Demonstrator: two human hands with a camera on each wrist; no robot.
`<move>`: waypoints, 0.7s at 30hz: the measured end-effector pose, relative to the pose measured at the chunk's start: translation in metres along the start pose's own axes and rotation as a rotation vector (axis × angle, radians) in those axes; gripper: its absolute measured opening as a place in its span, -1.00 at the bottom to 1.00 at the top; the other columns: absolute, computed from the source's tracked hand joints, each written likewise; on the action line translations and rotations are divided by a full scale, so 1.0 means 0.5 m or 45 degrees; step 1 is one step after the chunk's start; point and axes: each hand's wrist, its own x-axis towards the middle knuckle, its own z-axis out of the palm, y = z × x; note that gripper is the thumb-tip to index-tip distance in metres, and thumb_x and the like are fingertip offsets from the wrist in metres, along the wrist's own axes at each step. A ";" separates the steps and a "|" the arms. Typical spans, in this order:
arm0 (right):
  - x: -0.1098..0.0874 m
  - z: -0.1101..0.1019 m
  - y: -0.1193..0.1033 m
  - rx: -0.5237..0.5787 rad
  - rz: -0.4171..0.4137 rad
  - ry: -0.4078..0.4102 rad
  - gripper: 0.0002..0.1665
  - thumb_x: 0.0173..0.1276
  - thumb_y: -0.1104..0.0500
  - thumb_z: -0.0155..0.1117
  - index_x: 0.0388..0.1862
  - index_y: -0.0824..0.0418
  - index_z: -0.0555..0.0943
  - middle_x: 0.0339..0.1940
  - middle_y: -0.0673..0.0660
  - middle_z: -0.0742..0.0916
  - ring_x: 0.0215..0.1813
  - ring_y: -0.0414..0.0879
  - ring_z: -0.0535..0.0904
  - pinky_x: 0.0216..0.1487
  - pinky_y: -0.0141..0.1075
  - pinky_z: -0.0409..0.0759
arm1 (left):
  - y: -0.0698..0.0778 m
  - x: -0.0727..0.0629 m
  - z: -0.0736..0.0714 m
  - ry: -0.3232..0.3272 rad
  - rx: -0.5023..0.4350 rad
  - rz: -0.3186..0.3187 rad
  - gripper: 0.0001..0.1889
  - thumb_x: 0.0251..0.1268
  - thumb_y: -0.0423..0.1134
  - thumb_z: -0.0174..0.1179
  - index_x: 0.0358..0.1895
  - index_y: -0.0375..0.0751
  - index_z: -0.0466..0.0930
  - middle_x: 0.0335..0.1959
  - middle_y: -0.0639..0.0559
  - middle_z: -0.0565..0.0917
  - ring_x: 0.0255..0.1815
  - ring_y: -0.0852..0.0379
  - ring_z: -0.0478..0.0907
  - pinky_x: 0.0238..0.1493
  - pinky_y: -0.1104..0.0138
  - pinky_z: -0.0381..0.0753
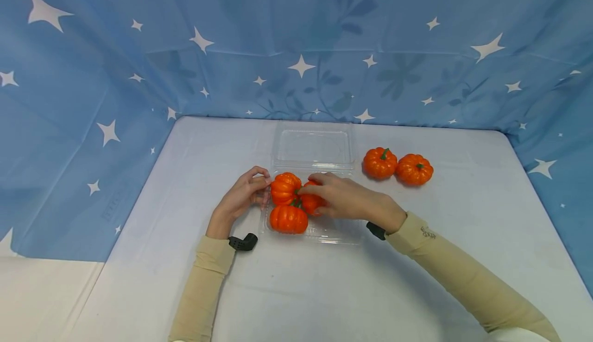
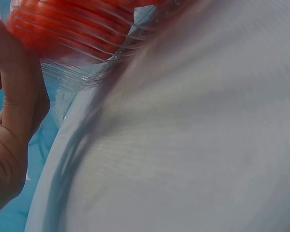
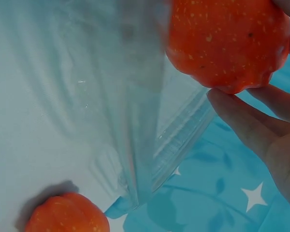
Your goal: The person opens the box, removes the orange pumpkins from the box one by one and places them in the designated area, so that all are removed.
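A clear plastic clamshell container (image 1: 335, 230) lies on the table with its lid (image 1: 314, 147) folded back toward the curtain. My left hand (image 1: 242, 193) grips the container's left edge, fingers bent at the rim. Two small orange pumpkins sit inside on the left, a rear one (image 1: 283, 187) and a front one (image 1: 288, 220). To their right, my right hand (image 1: 345, 198) holds another small pumpkin (image 3: 227, 43) over the container, fingers spread round its sides. From the head view the hand partly covers this pumpkin. Ribbed container wall shows in front of orange in the left wrist view.
Two more small pumpkins, one (image 1: 380, 164) beside the other (image 1: 415, 170), rest on the table right of the lid. A white cloth covers the table (image 1: 287, 290). Behind it hangs a blue curtain (image 1: 259, 33) with white stars.
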 end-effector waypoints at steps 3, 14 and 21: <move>-0.003 0.002 0.004 -0.015 -0.002 0.019 -0.43 0.32 0.11 0.52 0.30 0.04 0.61 0.18 0.21 0.63 0.15 0.11 0.60 0.12 -0.03 0.72 | 0.002 -0.001 0.001 0.002 0.006 -0.001 -0.87 0.60 -0.33 -0.01 0.06 -0.23 0.31 -0.51 0.04 0.54 -0.63 0.15 0.47 -0.58 0.35 0.57; -0.029 -0.006 0.013 0.064 0.149 0.018 -0.39 0.35 0.08 0.49 0.32 0.14 0.52 0.18 0.23 0.62 0.06 0.07 0.66 0.12 -0.05 0.73 | 0.001 0.001 0.001 0.007 0.008 0.004 -0.90 0.61 -0.35 -0.03 0.04 -0.23 0.31 -0.50 0.01 0.54 -0.62 0.13 0.46 -0.58 0.33 0.56; -0.042 -0.008 0.018 0.026 0.174 0.026 -0.41 0.32 0.07 0.51 0.29 0.14 0.55 0.13 0.22 0.62 -0.01 0.04 0.64 0.06 -0.10 0.73 | 0.001 0.001 0.000 0.014 0.013 -0.005 -0.88 0.61 -0.34 -0.02 0.05 -0.23 0.30 -0.48 0.02 0.55 -0.58 0.13 0.46 -0.56 0.34 0.56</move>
